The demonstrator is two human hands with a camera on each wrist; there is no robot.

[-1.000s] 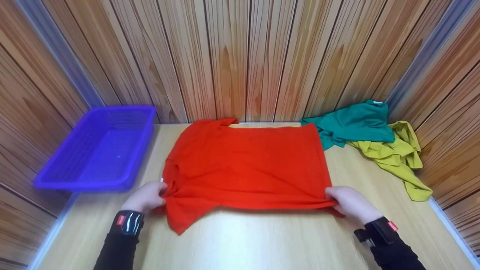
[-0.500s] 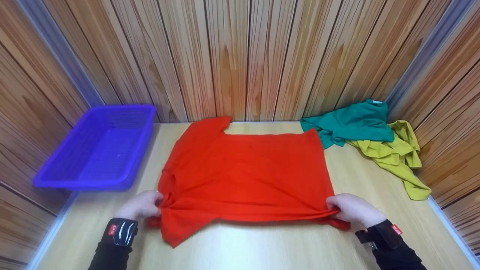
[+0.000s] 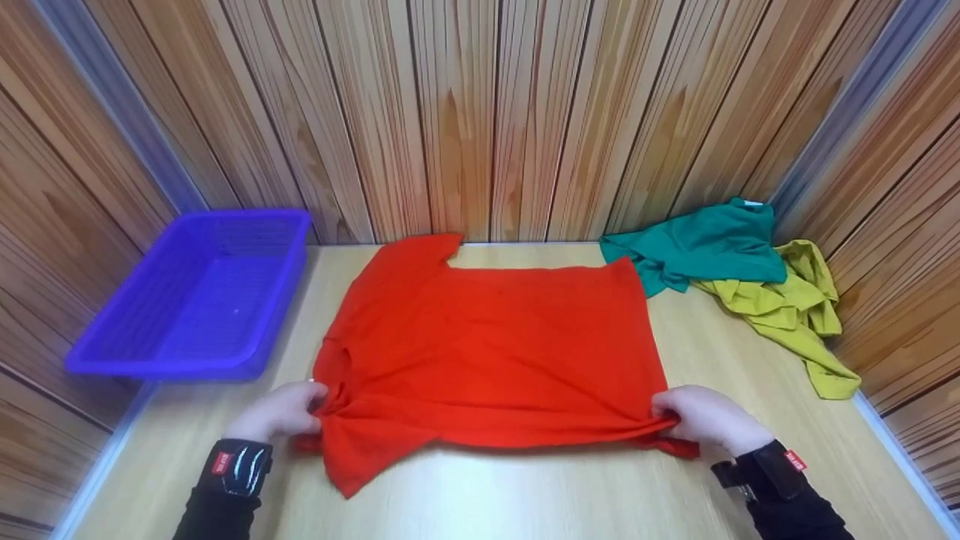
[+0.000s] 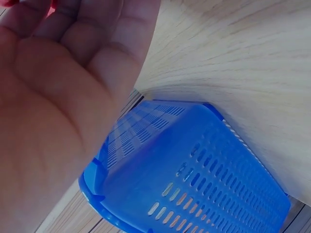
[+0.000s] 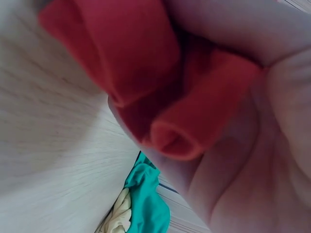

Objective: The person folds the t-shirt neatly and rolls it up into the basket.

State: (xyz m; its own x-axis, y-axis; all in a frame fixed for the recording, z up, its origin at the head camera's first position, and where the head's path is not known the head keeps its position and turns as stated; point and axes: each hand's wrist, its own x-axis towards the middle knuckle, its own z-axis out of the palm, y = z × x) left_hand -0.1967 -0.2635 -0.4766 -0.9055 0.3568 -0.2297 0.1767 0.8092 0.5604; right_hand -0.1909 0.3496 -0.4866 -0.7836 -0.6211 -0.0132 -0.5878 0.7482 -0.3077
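Note:
A red-orange T-shirt (image 3: 510,345) lies sideways across the middle of the table, its hem side to the right and a sleeve pointing toward the front left. My left hand (image 3: 279,411) pinches the shirt at its near left, around the collar and shoulder. At the near right corner my right hand (image 3: 709,417) grips the hem. In the right wrist view, folded red cloth (image 5: 194,107) is bunched between the thumb and curled fingers. The left wrist view shows mostly the palm (image 4: 53,107), with a bit of red at the fingertips.
A purple-blue plastic basket (image 3: 195,300) stands at the back left, against the wood-panelled wall (image 3: 465,112). A green garment (image 3: 705,244) and a crumpled yellow garment (image 3: 795,315) lie at the back right. The table (image 3: 487,502) is pale wood.
Both hands have drawn the red shirt a little toward the front edge, and its upper edge has come away from the back wall. Over the last half second almost nothing moves.

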